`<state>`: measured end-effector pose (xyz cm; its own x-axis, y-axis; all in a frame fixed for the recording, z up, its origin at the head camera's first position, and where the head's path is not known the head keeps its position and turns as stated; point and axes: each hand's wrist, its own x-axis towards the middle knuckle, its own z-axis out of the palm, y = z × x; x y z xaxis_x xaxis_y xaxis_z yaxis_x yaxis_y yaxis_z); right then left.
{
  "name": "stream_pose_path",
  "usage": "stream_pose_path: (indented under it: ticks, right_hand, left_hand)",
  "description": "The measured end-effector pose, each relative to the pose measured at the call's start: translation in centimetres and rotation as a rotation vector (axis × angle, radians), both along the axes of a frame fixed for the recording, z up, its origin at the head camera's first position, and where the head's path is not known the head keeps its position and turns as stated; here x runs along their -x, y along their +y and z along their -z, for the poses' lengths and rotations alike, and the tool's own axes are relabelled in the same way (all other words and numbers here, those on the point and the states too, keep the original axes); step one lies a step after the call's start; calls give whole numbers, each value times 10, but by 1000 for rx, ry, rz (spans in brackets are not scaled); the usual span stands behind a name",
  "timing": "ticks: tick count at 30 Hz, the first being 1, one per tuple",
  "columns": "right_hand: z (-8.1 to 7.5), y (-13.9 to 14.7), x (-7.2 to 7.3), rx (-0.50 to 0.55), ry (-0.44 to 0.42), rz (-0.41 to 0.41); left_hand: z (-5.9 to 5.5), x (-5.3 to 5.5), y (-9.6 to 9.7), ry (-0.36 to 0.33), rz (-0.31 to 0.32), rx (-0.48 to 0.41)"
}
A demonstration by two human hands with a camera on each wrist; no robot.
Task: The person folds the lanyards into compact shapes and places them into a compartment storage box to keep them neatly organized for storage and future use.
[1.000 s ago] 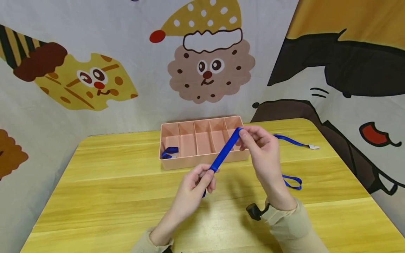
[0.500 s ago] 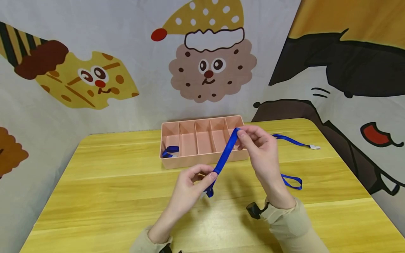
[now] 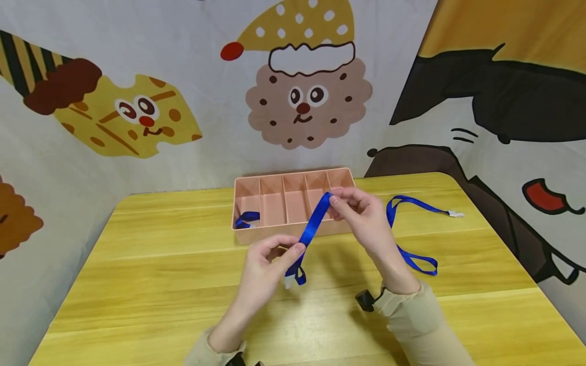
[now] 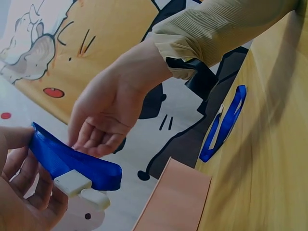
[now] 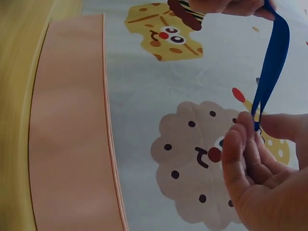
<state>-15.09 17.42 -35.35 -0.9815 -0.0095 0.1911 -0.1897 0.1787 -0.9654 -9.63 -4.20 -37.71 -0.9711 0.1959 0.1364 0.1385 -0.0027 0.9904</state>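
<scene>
A blue lanyard [image 3: 314, 223], folded into a narrow strip, slants between my two hands above the table. My left hand [image 3: 267, 264] pinches its lower end between thumb and fingers. Below that grip hang a small blue loop and a white plastic buckle, which the left wrist view shows as two pale buckle pieces [image 4: 73, 183]. At the upper end my right hand [image 3: 361, 218] pinches the fold between thumb and fingertips. In the right wrist view the strip [image 5: 273, 62] runs from one hand to the other.
Behind my hands stands a pink box [image 3: 274, 234] divided into several compartments. Its leftmost compartment holds a folded blue lanyard [image 3: 247, 219]. Another blue lanyard [image 3: 421, 204] with a white clip lies loose on the wooden table [image 3: 160, 284] at the right. A printed cloth hangs behind.
My right hand has come left and slightly down, and the left hand has shifted slightly left, still gripping the lanyard. The small loop and white buckle have come into view below the left hand.
</scene>
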Motion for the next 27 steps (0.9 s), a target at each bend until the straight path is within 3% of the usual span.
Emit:
stream_pose_path:
  ticks: [4, 6, 16, 19, 27]
  right_hand:
    - [0, 1, -1, -151, -1, 40]
    - [-1, 2, -3, -219, 38, 60]
    - [-2, -17, -17, -364, 575, -71]
    - [-1, -21, -18, -386, 627, -74]
    - [3, -26, -19, -364, 648, -120]
  left_hand:
    - [-1, 1, -2, -6, -33, -19]
    - [-2, 1, -3, -18, -48, -29]
    - [-4, 3, -8, 25, -69, -54]
    - [-4, 3, -8, 26, -62, -55]
    - [-4, 3, -7, 22, -52, -49]
